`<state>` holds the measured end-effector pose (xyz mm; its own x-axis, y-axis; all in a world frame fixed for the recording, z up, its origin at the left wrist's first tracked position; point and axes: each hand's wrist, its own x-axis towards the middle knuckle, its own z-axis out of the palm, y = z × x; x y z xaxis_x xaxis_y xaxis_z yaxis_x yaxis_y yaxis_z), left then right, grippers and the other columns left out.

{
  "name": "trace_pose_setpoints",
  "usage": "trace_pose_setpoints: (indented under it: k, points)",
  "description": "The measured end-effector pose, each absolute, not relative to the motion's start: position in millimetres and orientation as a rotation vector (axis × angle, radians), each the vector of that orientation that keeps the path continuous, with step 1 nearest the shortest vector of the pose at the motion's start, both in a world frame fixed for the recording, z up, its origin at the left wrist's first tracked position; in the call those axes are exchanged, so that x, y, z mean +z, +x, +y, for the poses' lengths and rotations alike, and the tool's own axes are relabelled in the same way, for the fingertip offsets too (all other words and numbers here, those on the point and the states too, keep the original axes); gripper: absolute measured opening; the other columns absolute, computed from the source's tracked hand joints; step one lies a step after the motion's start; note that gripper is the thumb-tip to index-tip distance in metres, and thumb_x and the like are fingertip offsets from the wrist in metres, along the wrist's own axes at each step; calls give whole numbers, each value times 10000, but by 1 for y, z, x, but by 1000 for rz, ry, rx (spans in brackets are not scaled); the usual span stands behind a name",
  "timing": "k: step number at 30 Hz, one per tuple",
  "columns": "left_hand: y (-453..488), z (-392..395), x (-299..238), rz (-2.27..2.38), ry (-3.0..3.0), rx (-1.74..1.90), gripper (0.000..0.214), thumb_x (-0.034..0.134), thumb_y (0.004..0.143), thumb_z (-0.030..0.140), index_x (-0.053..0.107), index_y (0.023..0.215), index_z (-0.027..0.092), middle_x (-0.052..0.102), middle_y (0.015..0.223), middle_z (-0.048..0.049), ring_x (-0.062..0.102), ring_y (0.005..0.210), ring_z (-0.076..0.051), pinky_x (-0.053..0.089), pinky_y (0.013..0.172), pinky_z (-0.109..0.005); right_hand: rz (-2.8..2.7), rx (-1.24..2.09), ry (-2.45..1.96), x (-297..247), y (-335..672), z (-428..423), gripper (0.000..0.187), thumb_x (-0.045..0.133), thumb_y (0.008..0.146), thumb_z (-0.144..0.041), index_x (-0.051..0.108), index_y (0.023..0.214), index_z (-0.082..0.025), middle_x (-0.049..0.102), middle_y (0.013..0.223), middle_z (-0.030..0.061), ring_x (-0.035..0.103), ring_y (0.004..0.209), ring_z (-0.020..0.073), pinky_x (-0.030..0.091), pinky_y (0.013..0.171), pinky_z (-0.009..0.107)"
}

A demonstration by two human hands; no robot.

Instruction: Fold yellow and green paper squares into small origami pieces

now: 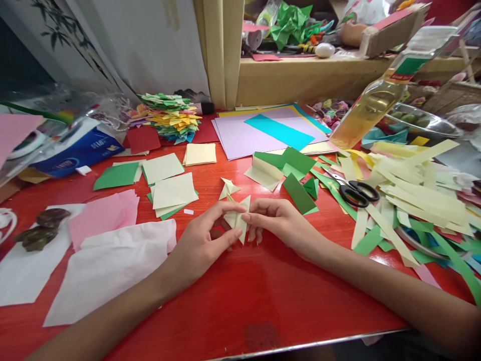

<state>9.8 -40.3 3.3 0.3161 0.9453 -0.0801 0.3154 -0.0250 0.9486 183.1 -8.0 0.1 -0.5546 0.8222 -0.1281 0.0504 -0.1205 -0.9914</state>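
Between my two hands is a small cream paper piece (243,216), folded with pointed tips, raised a little over the red table. My left hand (207,231) pinches its left side between thumb and fingers. From the other side, my right hand (277,219) grips the right part with thumb and forefinger. Just beyond my fingers lies another folded cream paper shape (228,188). Green and cream paper pieces (296,164), some creased, are behind my right hand. Stacked cream squares (173,190) with green ones under them sit beyond my left hand.
Black-handled scissors (356,193) rest among paper strips (424,190) at the right. A glass bottle (370,108) leans in view behind them. Lilac sheets (233,135) and a pile of folded paper (175,120) lie at the back. White tissue (116,265) covers the left front.
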Motion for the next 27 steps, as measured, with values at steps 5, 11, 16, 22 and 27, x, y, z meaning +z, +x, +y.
trace_pose_setpoints:
  k: [5, 11, 16, 22, 27]
  points:
    - [9, -40, 2, 1227, 1618, 797, 265, 529, 812, 308, 523, 1076, 281, 581, 794, 23, 562, 647, -104, 487, 610, -208, -1543, 1745, -910, -2, 183, -9, 232, 573, 791, -379, 586, 765, -149, 583, 625, -1, 535, 555, 92, 445, 568, 227]
    - [9, -44, -1, 1332, 1832, 822, 297, 497, 836, 299, 497, 1133, 292, 584, 904, 0, 587, 731, -124, 497, 656, -240, -1513, 1727, -966, 0, 182, -10, 243, 588, 779, -365, 583, 669, -148, 564, 584, -10, 500, 514, 80, 418, 536, 220]
    - [9, -43, -2, 1366, 2314, 985, 321, 504, 837, 227, 527, 1147, 309, 456, 1181, -35, 467, 1089, -180, 428, 914, -339, -1490, 1780, -998, -1, 183, -10, 230, 568, 799, -320, 581, 653, -143, 559, 538, -9, 493, 473, 76, 400, 490, 210]
    - [8, -38, -2, 1242, 2562, 1004, 352, 503, 838, 189, 515, 1180, 273, 490, 1271, -30, 357, 1227, -213, 357, 1000, -427, -1410, 1857, -913, -6, 182, -10, 215, 577, 791, -312, 615, 676, -134, 567, 559, 5, 510, 507, 83, 396, 454, 189]
    - [5, -38, -3, 1234, 2487, 976, 335, 497, 845, 213, 526, 1178, 244, 558, 1220, -16, 398, 1214, -198, 385, 985, -390, -1321, 1935, -837, -7, 182, -11, 205, 602, 778, -294, 623, 649, -137, 542, 581, -6, 484, 527, 70, 398, 468, 179]
